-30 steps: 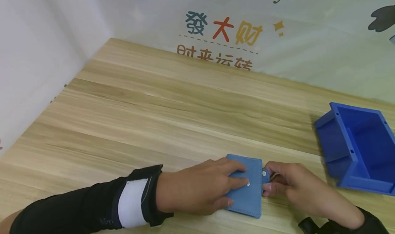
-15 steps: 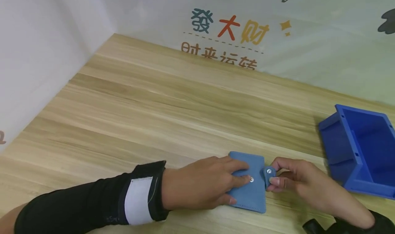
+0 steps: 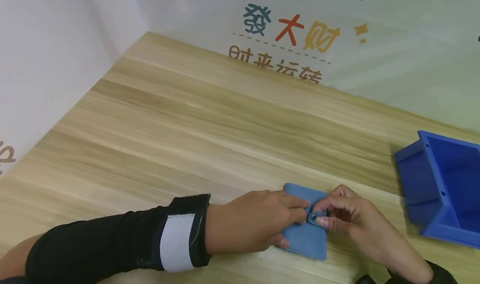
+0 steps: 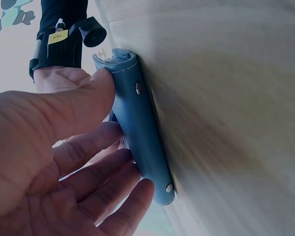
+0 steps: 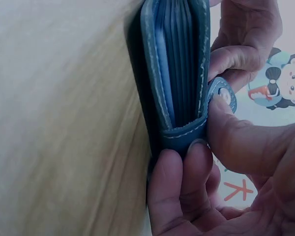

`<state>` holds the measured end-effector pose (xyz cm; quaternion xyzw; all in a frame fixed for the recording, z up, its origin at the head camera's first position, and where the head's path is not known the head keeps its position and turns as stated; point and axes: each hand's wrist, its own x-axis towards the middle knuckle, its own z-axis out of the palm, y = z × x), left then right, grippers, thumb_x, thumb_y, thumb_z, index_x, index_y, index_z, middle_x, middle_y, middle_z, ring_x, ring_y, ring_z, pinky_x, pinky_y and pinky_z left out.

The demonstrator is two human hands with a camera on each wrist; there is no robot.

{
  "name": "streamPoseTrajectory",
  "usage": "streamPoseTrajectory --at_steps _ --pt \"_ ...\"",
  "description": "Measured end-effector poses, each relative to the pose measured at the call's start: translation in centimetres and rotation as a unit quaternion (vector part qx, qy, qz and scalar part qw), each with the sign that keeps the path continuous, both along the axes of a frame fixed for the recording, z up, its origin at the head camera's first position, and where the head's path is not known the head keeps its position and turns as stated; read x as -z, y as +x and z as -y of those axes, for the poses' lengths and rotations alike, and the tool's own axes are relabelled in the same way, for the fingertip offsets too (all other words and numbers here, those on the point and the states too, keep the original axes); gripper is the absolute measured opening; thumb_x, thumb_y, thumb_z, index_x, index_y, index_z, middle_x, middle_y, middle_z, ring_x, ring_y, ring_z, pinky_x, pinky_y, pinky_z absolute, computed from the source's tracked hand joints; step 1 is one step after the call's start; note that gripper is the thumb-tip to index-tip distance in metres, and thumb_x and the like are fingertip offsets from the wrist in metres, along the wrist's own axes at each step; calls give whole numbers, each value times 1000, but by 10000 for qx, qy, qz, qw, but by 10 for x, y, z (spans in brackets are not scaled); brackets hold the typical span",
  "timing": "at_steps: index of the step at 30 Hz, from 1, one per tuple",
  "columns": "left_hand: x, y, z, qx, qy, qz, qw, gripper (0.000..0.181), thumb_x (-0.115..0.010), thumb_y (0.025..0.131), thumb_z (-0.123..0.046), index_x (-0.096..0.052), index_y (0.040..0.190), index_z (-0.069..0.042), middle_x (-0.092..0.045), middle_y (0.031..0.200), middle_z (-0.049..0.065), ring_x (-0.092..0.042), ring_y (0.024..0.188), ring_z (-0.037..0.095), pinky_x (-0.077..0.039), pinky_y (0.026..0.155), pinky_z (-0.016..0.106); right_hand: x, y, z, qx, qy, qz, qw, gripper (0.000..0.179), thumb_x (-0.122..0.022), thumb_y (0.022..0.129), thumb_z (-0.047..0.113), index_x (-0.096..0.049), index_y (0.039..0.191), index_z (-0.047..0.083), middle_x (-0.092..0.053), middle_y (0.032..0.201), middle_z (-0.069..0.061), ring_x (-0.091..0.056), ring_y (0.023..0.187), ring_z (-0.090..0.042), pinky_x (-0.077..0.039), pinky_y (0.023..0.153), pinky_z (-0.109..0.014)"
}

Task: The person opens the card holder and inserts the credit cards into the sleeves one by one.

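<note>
A blue leather wallet (image 3: pixel 304 243) lies flat on the wooden table under both hands. My left hand (image 3: pixel 255 220) rests on its cover with extended fingers; in the left wrist view its thumb touches the wallet's (image 4: pixel 135 115) upper edge near the stitched end. My right hand (image 3: pixel 354 219) pinches the wallet's short snap strap (image 3: pixel 313 217) between thumb and finger, folded over the cover. Seen from the right wrist, the thumb presses beside the metal snap on the strap tab (image 5: pixel 221 93), and other fingers touch the wallet's edge. Several layered pockets show inside it.
A blue plastic bin (image 3: pixel 427 184) stands on the table to the right, cut off by the frame edge. Behind the table (image 3: pixel 210 121) hangs a white printed cloth (image 3: pixel 405 67); another white sheet (image 3: pixel 67 38) borders the left side.
My right hand has moved left, bringing the strap from beyond the wallet's right edge over onto its cover. The left hand stays on the wallet. The head view has shifted slightly.
</note>
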<state>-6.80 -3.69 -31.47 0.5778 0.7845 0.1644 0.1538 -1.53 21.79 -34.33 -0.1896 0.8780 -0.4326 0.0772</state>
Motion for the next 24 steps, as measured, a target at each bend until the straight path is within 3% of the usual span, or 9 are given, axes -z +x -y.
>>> streamPoseTrajectory --at_steps 12,19,24 --pt "0 -2 -1 -21 97 71 9999 46 -76 88 -33 -65 128 -12 -52 148 8 -48 136 15 -42 108 32 -2 1 -4 48 -249 386 9989 24 -72 87 -3 -77 102 15 -59 92 5 -53 83 -9 -46 68 -22" --pt "-1 -2 0 26 105 -14 9999 45 -75 89 -34 -65 127 -12 -53 147 9 -49 136 16 -43 106 29 -7 6 11 688 342 410 9962 19 -72 90 4 -68 101 18 -55 89 2 -52 79 -11 -43 63 -25" --pt "-1 -2 0 6 41 -125 9999 46 -75 90 -35 -65 128 -13 -53 147 8 -50 135 16 -44 105 29 -9 5 17 795 374 492 9949 18 -73 90 4 -63 97 18 -52 87 -1 -50 77 -13 -41 61 -27"
